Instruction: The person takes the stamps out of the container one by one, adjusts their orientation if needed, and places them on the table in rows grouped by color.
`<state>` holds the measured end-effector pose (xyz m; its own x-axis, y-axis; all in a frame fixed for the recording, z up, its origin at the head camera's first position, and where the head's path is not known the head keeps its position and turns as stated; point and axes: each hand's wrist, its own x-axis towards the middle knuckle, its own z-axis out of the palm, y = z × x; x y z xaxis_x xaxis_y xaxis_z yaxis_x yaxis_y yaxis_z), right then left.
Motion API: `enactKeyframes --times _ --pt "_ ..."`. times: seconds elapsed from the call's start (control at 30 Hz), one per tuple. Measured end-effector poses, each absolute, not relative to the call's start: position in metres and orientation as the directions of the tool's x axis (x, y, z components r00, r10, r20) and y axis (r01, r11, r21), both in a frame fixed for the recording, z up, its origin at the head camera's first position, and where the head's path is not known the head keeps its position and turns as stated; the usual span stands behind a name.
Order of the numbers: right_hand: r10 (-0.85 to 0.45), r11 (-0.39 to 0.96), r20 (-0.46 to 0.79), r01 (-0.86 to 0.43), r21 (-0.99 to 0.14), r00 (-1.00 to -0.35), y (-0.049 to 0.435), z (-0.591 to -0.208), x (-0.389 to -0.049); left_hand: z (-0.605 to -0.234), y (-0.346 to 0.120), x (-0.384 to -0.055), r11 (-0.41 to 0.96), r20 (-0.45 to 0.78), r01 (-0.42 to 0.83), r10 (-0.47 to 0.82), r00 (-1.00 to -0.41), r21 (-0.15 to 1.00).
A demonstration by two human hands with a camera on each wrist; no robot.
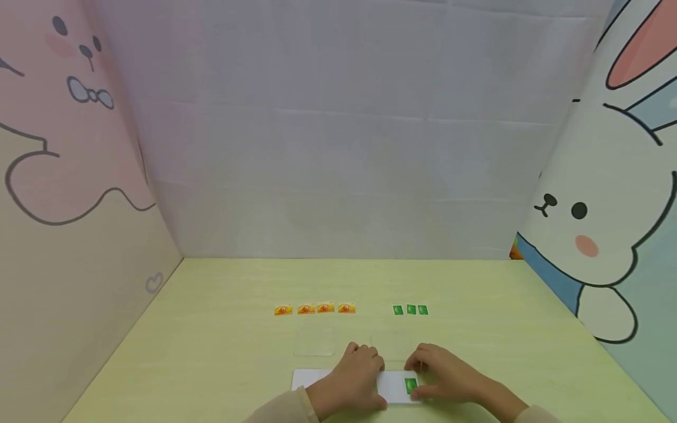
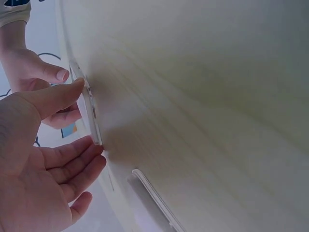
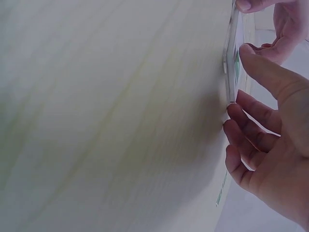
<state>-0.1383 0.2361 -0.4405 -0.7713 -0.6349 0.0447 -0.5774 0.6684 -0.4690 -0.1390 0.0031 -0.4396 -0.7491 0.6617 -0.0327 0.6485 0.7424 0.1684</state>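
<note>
My left hand (image 1: 355, 376) grips a flat white rectangular plate (image 1: 391, 386) across its width, thumb at the near edge and fingers at the far edge. The right hand (image 1: 446, 376) holds the same plate at its right end. Beside the right thumb, a small green stamp-like piece (image 1: 410, 385) lies on the plate. A second white plate (image 1: 309, 376) rests on the table to the left, partly hidden by my left hand; in the left wrist view this plate (image 2: 149, 200) appears separate from the held one.
Beyond the hands lie two clear flat pieces, a left one (image 1: 314, 342) and a right one (image 1: 394, 346). Further back are a row of several orange stamp-like pieces (image 1: 325, 307) and three green ones (image 1: 411, 309). Walls with cartoon prints enclose the table (image 1: 211, 329).
</note>
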Motion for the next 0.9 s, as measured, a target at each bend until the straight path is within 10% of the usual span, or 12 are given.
enactKeyframes --times 0.9 --pt "-0.604 0.664 0.028 -0.522 -0.536 -0.796 0.2362 -0.4417 -0.1431 -0.4399 0.0045 -0.1448 0.745 -0.068 0.645 0.662 -0.746 0.173"
